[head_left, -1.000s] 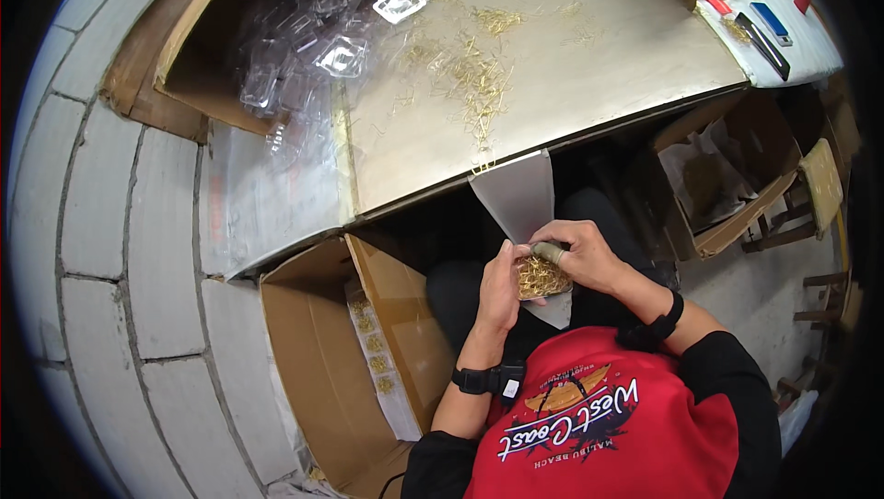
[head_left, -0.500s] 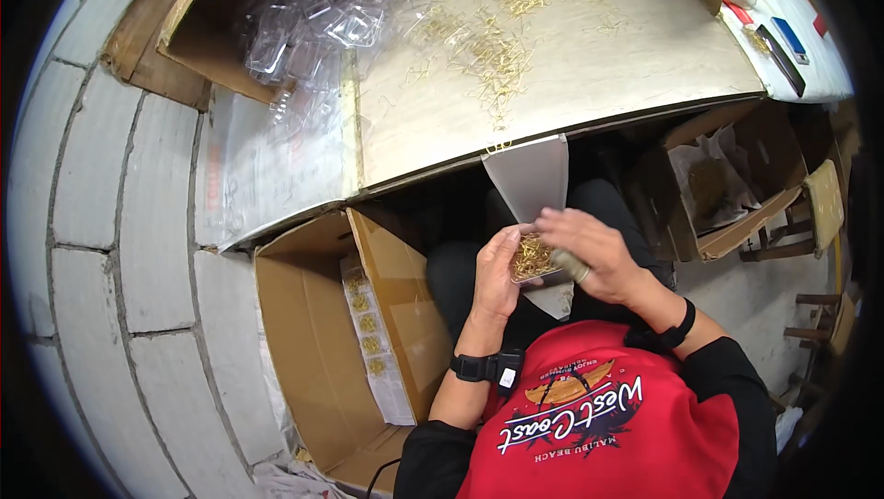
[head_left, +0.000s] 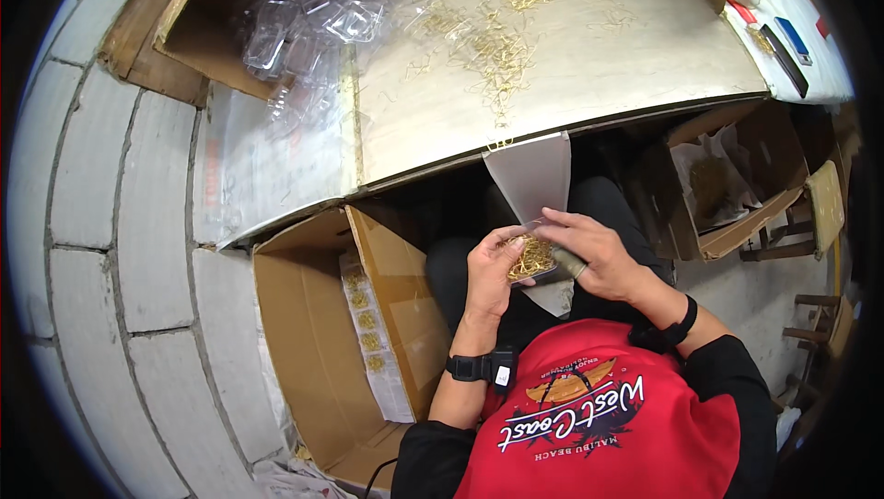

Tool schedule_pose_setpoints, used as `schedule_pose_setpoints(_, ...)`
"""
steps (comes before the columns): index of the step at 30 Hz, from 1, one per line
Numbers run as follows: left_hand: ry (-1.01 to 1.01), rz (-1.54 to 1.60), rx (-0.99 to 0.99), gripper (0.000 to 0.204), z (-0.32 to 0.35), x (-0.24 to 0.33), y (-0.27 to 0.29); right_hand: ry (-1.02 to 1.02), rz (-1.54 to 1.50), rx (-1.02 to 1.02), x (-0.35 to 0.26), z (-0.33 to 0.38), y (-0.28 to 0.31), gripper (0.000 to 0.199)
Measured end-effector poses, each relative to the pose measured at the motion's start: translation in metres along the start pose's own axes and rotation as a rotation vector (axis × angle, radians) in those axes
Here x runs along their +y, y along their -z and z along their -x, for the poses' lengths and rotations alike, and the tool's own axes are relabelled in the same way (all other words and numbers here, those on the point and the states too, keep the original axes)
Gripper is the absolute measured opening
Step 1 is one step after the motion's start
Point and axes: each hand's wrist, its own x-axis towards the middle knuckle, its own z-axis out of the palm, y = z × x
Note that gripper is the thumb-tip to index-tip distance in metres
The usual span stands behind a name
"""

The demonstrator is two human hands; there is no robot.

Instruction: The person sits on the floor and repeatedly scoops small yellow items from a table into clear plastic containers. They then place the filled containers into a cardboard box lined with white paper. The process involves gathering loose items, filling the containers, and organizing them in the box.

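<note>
A small clear plastic box [head_left: 552,271] full of thin gold-coloured wire hooks [head_left: 529,260] is held above my lap. My left hand [head_left: 491,269] is closed around its left side, the thumb along the rim. Across its right and far edges reaches my right hand [head_left: 597,252], fingers stretched out and the thumb, in a greenish cover, beside the hooks. The right fingertips are partly smeared, so their exact contact is unclear. Just beyond the box, a white chute-like strip [head_left: 531,172] slopes down from the table edge, with a few hooks at its top.
The table [head_left: 635,66] carries a scattered pile of gold hooks [head_left: 497,52] and a heap of clear plastic boxes [head_left: 318,16]. Below left, a cardboard box [head_left: 313,342] contains a row of filled boxes [head_left: 366,319]. Another carton [head_left: 727,232] and a stool [head_left: 822,209] are at right.
My left hand has shifted slightly left and turned over the box rim. The right hand's fingers have dropped a little and are less blurred.
</note>
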Motion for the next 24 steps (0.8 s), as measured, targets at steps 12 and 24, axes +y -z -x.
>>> schedule_pose_setpoints(12, -0.033, 0.02, 0.047, 0.024, 0.004, -0.002, -0.004, 0.012, 0.062, -0.025, 0.005, 0.0, -0.002, 0.061)
schedule_pose_setpoints(24, -0.116, 0.097, 0.06, 0.024, 0.006, 0.002, -0.02, -0.174, -0.277, 0.214, -0.004, -0.004, 0.009, 0.043)
